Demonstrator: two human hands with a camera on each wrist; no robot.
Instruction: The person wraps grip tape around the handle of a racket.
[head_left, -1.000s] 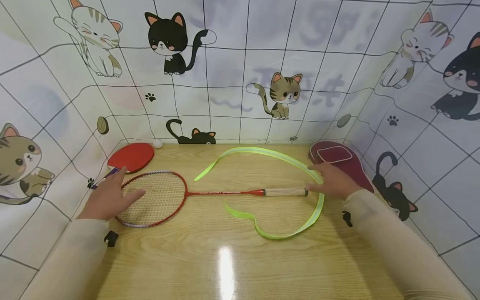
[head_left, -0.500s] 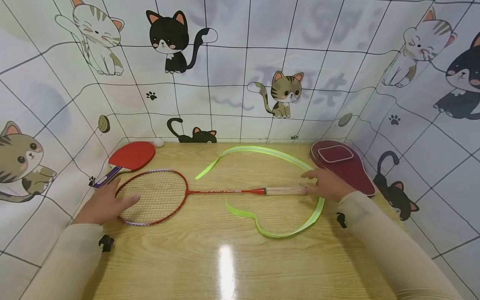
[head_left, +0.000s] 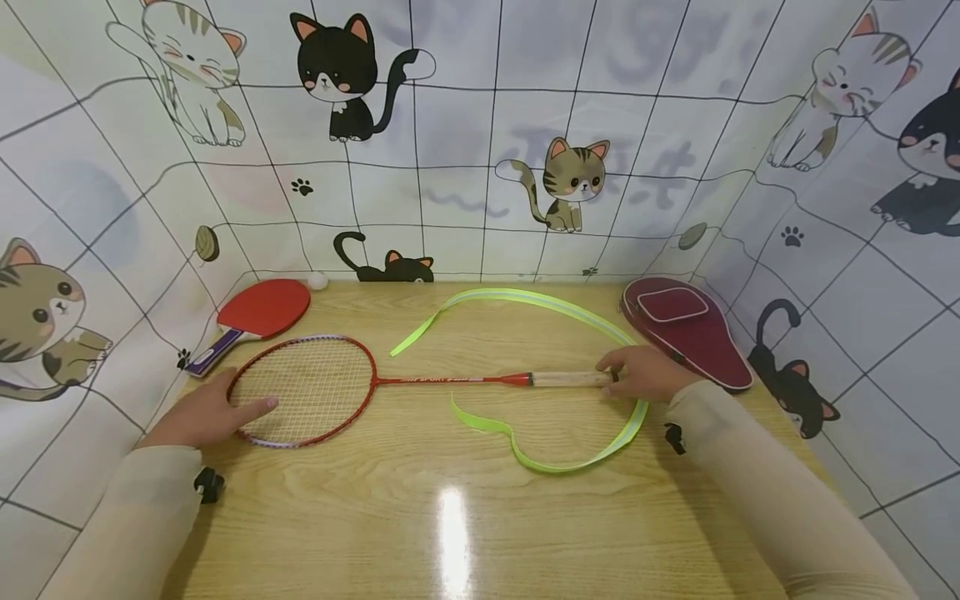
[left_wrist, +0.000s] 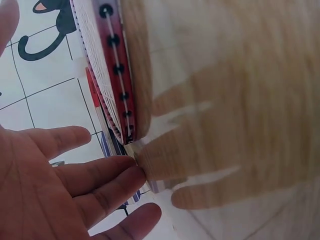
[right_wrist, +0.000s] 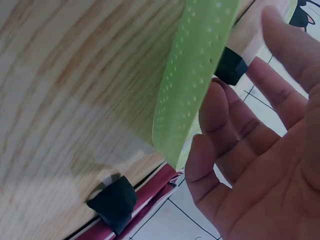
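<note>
A badminton racket (head_left: 311, 387) lies across the wooden table, its red-rimmed head to the left and pale handle (head_left: 566, 379) to the right. My left hand (head_left: 198, 412) is at the outer side of the head, fingers extended and thumb over the strings. In the left wrist view its fingertips (left_wrist: 135, 175) are right by the rim (left_wrist: 120, 75). My right hand (head_left: 648, 372) is at the handle's end, thumb and loosely bent fingers on either side of it. The right wrist view has the black butt cap (right_wrist: 231, 66) just beyond the fingertips. A lime-yellow reflective strap (head_left: 517, 295) curves around the handle.
A red table tennis paddle (head_left: 266, 307) lies at the back left, with a white ball (head_left: 318, 281) beside it. At the back right is a maroon paddle case (head_left: 682, 321) with white piping. Cat-printed walls (head_left: 465, 200) enclose the table (head_left: 352, 508) at the back and sides.
My right hand has moved slightly left and down to the racket handle's end. My left hand has moved a little left and down at the head's edge, uncovering the paddle's handle. The racket stays put.
</note>
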